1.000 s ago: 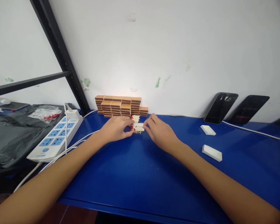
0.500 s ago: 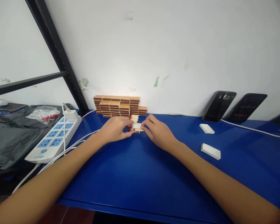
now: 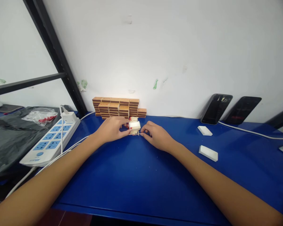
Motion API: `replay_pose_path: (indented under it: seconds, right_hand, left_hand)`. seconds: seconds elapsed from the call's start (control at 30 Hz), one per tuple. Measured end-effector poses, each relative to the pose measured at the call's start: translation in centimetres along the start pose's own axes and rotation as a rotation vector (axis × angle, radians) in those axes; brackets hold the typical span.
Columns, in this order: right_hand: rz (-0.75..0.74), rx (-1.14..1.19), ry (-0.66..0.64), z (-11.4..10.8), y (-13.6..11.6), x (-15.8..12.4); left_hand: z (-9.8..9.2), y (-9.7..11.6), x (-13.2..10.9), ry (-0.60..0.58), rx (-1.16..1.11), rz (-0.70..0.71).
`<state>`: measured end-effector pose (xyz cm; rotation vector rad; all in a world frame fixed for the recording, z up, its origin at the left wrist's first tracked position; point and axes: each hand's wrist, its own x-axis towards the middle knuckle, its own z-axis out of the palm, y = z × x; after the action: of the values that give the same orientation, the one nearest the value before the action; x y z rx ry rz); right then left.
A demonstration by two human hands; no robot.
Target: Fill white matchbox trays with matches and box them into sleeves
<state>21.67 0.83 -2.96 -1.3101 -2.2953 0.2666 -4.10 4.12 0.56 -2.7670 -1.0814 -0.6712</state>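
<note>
A small white matchbox tray (image 3: 135, 125) lies over a pile of red-headed matches (image 3: 134, 132) at the middle of the blue table. My left hand (image 3: 112, 128) holds the tray's left edge between thumb and fingers. Beside the pile's right side, my right hand (image 3: 157, 135) is closed in a pinch, its fingertips at the end of a thin matchstick (image 3: 139, 134). More matches (image 3: 133, 119) show just behind the tray. A stack of brown matchboxes (image 3: 113, 108) stands against the wall, behind my left hand.
Two white trays (image 3: 204, 130) (image 3: 208, 153) lie to the right. Two dark phones (image 3: 216, 108) (image 3: 244, 110) lean on the wall. A white power strip (image 3: 52, 138) with cables sits at the left, near a black plastic bag (image 3: 14, 135) and a black metal frame (image 3: 58, 53).
My right hand has drawn away from the tray and down to the matchstick at the pile's lower right. My left hand stays at the tray. The whole view has shifted slightly.
</note>
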Motion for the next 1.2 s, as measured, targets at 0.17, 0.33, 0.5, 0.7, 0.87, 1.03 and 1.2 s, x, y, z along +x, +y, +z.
replay_pose_path:
  seconds: [0.17,0.33,0.5,0.7,0.87,1.03,1.2]
  right_hand:
    - [-0.005,-0.003,-0.016,0.1,0.1,0.0]
    - [-0.012,-0.023,-0.011,0.1,-0.2,-0.1]
    - [0.002,-0.029,-0.044,0.1,-0.2,-0.1]
    - [-0.025,0.037,-0.031,-0.2,0.0,0.0]
    - [-0.044,0.163,-0.038,0.0,-0.5,-0.1]
    - [-0.053,0.121,-0.018,0.8,-1.6,-0.2]
    - [-0.046,0.044,0.021,1.2,-2.1,-0.1]
  left_hand:
    - [-0.1,-0.1,0.0,0.005,0.037,0.024]
    - [-0.4,-0.4,0.1,0.051,0.076,0.009]
    - [-0.4,-0.4,0.1,0.052,0.085,0.007]
    - [-0.5,-0.5,0.2,0.051,0.091,0.002]
    - [-0.5,-0.6,0.2,0.067,0.091,-0.006]
    - [-0.5,-0.4,0.2,0.070,0.092,-0.004]
    - [-0.5,-0.3,0.2,0.044,0.090,-0.010]
